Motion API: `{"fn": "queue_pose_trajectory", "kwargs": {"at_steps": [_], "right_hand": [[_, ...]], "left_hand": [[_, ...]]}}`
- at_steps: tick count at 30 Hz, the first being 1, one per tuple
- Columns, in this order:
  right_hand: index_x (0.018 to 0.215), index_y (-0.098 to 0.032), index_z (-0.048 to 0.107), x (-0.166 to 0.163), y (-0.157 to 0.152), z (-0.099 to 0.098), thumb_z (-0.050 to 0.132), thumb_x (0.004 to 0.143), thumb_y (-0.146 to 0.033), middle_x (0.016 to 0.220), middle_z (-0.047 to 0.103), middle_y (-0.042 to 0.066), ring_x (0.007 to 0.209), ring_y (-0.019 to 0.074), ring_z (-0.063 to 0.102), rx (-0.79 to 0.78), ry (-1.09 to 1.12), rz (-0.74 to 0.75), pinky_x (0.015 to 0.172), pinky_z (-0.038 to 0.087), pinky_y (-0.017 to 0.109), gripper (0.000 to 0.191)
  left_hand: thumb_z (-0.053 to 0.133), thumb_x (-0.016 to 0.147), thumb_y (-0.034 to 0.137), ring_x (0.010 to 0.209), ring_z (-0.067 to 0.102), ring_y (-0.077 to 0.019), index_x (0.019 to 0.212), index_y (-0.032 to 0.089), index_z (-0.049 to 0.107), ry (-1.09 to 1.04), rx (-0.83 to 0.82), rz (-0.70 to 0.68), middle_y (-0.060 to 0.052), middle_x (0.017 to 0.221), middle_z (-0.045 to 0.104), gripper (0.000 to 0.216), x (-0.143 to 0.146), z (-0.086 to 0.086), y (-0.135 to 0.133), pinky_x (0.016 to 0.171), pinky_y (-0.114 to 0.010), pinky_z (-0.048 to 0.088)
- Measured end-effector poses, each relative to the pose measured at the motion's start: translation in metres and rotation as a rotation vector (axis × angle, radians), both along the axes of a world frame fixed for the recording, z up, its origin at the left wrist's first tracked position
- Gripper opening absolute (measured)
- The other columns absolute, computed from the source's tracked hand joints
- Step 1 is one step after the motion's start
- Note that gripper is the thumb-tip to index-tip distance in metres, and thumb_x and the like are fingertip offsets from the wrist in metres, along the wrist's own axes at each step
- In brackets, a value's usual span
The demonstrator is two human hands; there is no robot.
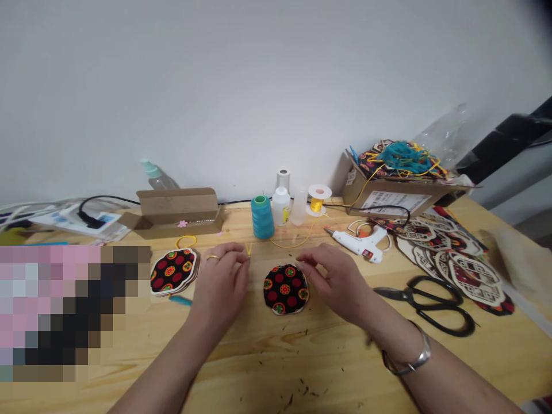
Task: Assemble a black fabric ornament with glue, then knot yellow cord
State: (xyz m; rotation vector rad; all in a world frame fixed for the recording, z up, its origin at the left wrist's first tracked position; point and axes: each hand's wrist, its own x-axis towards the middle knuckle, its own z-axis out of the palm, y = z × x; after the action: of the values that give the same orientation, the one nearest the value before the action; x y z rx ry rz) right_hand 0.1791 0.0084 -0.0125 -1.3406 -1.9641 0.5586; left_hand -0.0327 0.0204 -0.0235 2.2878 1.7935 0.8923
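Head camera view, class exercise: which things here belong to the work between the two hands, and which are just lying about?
Part of the work: left hand, right hand, short yellow cord, round black printed fabric piece.

Lying about: hot glue gun, black-handled scissors, teal thread cone, cardboard box.

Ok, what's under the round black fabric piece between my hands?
The round black fabric piece sits on the wooden table, with a pale layer showing at its rim; anything directly beneath it is covered.
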Motion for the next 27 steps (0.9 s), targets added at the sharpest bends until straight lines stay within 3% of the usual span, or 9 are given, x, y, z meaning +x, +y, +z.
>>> {"fn": "queue_pose_trajectory", "kwargs": {"at_steps": [2,5,8,11,14,18,23,27], "right_hand": [[0.092,-0.018,0.064,-0.002,0.000,0.001,0.053,0.080,-0.026,0.078,0.065,0.004,0.073,0.0156,0.057,-0.143,0.172,-0.009,0.068,0.044,0.031,0.018],[0.095,-0.017,0.064,-0.005,0.001,0.004,0.061,0.074,-0.033,0.086,0.067,0.005,0.076,0.0161,0.060,-0.470,0.456,0.074,0.068,0.047,0.030,0.027],[0.094,-0.015,0.065,-0.007,0.000,0.008,0.065,0.070,-0.032,0.083,0.068,0.004,0.074,0.0153,0.061,-0.684,0.666,0.185,0.069,0.047,0.030,0.029],[0.094,-0.015,0.065,-0.007,-0.001,0.009,0.065,0.069,-0.028,0.069,0.066,0.001,0.060,0.0110,0.058,-0.773,0.788,0.265,0.060,0.046,0.026,0.028],[0.082,-0.015,0.066,-0.007,-0.002,0.006,0.066,0.069,-0.025,0.062,0.064,-0.001,0.055,0.0096,0.056,-0.749,0.798,0.273,0.057,0.045,0.025,0.017],[0.066,-0.014,0.065,-0.008,-0.001,0.005,0.068,0.066,-0.025,0.057,0.062,-0.001,0.054,0.0096,0.055,-0.636,0.711,0.155,0.054,0.045,0.024,0.011],[0.062,-0.015,0.064,-0.013,-0.002,0.005,0.068,0.065,-0.026,0.052,0.061,-0.002,0.049,0.0093,0.053,-0.561,0.606,0.069,0.049,0.043,0.023,0.012],[0.062,-0.016,0.064,-0.014,-0.004,0.003,0.065,0.067,-0.025,0.055,0.061,-0.002,0.052,0.0095,0.053,-0.479,0.511,0.029,0.050,0.042,0.022,0.010]], "left_hand": [[0.050,0.079,0.026,0.093,0.055,-0.0201,0.074,0.018,0.059,-0.301,-0.123,-0.090,-0.007,0.097,0.060,0.012,0.005,0.008,-0.009,0.084,-0.035,0.043],[0.055,0.078,0.029,0.091,0.058,-0.0173,0.070,0.019,0.058,-0.691,-0.494,-0.181,-0.003,0.097,0.063,0.013,0.014,0.017,-0.023,0.079,-0.029,0.046],[0.057,0.078,0.029,0.079,0.061,-0.0154,0.075,0.018,0.058,-0.939,-0.822,-0.265,-0.002,0.083,0.067,0.011,0.022,0.019,-0.030,0.074,-0.028,0.047],[0.058,0.078,0.028,0.065,0.060,-0.0120,0.074,0.017,0.057,-1.065,-1.017,-0.319,-0.001,0.074,0.067,0.011,0.028,0.018,-0.033,0.062,-0.024,0.045],[0.060,0.077,0.027,0.051,0.050,-0.0055,0.071,0.016,0.057,-1.104,-1.074,-0.324,0.000,0.076,0.065,0.012,0.031,0.018,-0.035,0.049,-0.018,0.037],[0.059,0.077,0.031,0.045,0.039,-0.0031,0.075,0.017,0.058,-1.096,-1.063,-0.289,0.001,0.075,0.063,0.015,0.033,0.016,-0.037,0.042,-0.016,0.027],[0.054,0.079,0.037,0.067,0.055,-0.0129,0.080,0.018,0.063,-0.982,-0.966,-0.218,-0.001,0.073,0.063,0.020,0.033,0.015,-0.036,0.058,-0.023,0.041],[0.053,0.078,0.037,0.074,0.058,-0.0165,0.074,0.018,0.064,-0.856,-0.890,-0.185,-0.002,0.073,0.066,0.022,0.033,0.016,-0.034,0.070,-0.028,0.043]]}}
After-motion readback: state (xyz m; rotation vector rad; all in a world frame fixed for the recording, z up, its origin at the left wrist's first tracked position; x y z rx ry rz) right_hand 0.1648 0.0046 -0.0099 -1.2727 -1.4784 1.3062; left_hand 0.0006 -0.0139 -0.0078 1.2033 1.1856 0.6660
